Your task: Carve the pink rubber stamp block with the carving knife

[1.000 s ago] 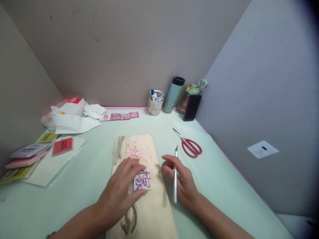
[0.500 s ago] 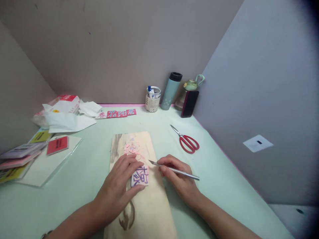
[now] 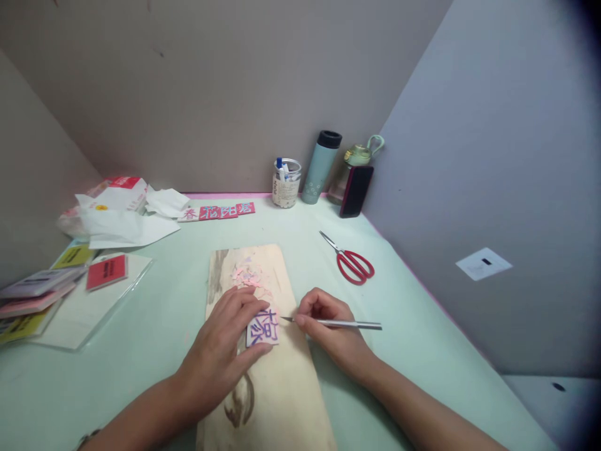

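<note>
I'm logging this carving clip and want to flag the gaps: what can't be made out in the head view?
- Knife tip: too small to tell if it touches the small pink block.
- Block's left part: hidden under the left hand.
- Knife grip: covered by the right hand fingers.
- Wooden board: near end cut off by the bottom edge.
</note>
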